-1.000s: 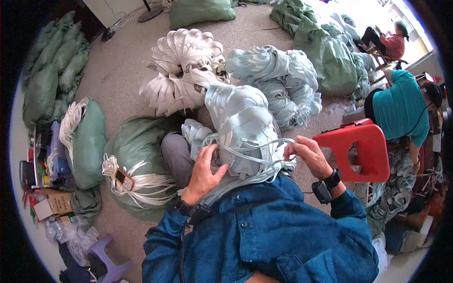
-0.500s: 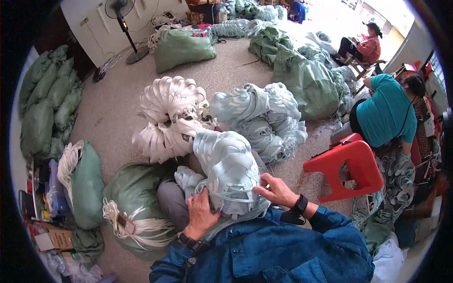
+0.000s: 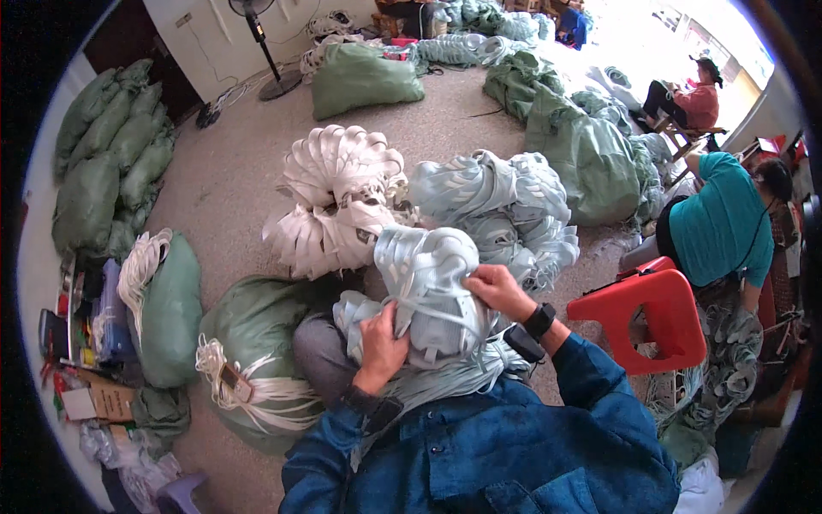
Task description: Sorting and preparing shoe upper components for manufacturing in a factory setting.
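Observation:
A pale blue-grey shoe upper [image 3: 437, 319], the front one of a nested stack, rests over my lap with a light shoelace [image 3: 425, 303] running across its opening. At its left edge my left hand [image 3: 383, 349] is closed, thumb and fingers pinching the side of the upper. My right hand [image 3: 503, 294] is closed at the upper's right side, fingertips pinched together on what looks like the lace; the tips partly hide it. Below the upper, a bundle of loose pale laces [image 3: 462, 368] spreads over my lap.
Coiled stacks of cream uppers [image 3: 342, 167] and pale blue uppers [image 3: 492, 193] lie ahead on the floor. A green sack [image 3: 248, 334] with white laces on it sits left of my knee. A red stool [image 3: 642, 313] and a person in teal [image 3: 719, 218] are at right.
My right hand has moved up and away along the upper's right side. My left hand has risen slightly. The upper has tilted, and the whole view has shifted a little.

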A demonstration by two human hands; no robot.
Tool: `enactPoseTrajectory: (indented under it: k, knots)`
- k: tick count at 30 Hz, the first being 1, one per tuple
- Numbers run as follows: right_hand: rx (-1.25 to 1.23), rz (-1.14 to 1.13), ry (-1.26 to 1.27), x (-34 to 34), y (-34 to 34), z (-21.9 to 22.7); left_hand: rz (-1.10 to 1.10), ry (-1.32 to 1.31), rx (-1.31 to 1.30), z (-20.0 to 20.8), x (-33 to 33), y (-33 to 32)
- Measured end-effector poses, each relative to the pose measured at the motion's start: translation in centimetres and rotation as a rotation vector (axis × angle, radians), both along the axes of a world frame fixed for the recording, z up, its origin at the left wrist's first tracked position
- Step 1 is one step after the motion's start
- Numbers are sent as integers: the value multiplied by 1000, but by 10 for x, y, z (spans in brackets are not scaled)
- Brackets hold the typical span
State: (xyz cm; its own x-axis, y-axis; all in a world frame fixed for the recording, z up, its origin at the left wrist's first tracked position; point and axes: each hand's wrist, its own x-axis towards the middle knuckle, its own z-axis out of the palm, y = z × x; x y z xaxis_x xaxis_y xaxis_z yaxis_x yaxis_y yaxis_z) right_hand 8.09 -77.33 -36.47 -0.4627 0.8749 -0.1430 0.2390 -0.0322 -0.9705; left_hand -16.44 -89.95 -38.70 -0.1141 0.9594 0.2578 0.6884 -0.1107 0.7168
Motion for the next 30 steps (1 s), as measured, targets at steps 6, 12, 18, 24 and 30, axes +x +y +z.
enactPoseTrajectory:
  k: [6, 12, 18, 24, 30]
  knots:
    - [-135, -212, 216, -4, 41, -4, 37, 103, -1, 18, -6, 62]
    - [-323, -252, 402, -8, 31, -2, -55, 157, -69, 47, -19, 72]
    - [-373, -245, 417, -9, -25, -10, -108, -3, -95, 45, -23, 29]
    - [-385, -170, 292, 19, -46, 0, -165, -67, -146, 50, -39, -4]
    - [-284, 86, 78, 54, -72, 36, -144, 51, 87, 119, -23, -8]
